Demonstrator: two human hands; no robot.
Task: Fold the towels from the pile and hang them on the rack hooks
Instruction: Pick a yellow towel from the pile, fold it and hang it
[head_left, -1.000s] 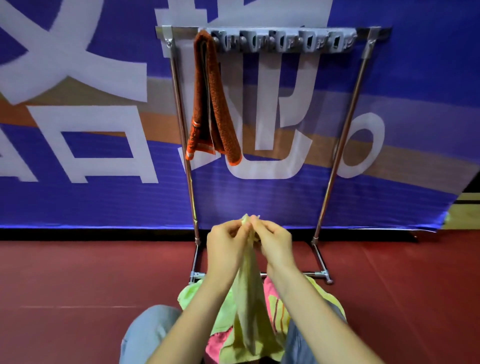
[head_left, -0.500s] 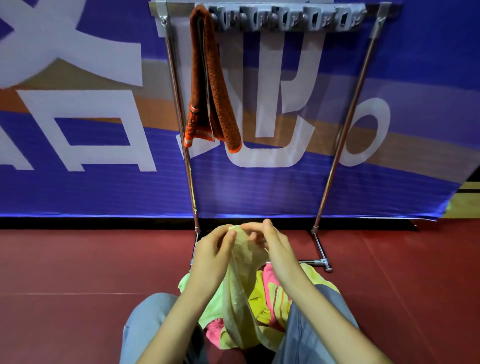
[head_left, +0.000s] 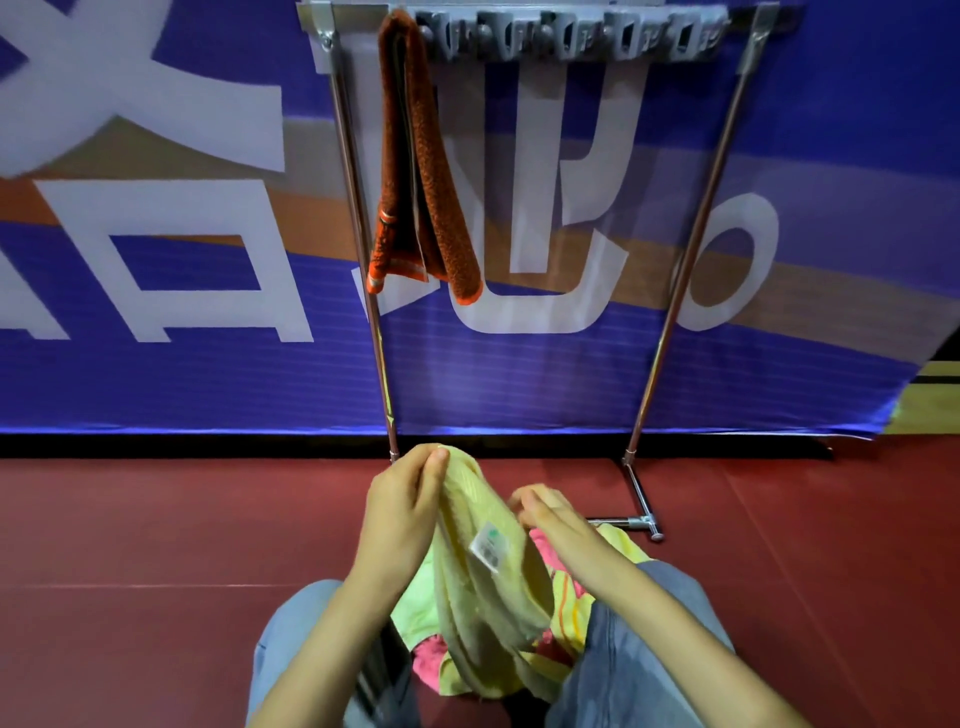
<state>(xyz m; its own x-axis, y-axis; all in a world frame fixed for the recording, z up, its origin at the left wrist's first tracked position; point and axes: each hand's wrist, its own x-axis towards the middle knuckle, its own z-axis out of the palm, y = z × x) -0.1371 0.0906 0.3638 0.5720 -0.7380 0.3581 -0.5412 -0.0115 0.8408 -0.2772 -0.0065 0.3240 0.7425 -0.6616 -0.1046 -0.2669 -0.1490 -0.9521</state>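
Orange towel is hung at rack L end, banner behind. Yellow towel is pinched by L hand and R hand fingers above pile.

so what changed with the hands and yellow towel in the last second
The hands, earlier pinched together on top of the yellow towel, have parted: the left hand keeps the top corner, the right hand slid down and right along the edge, opening the towel and baring its label. The orange towel on the rack and the pile in the lap stayed put.
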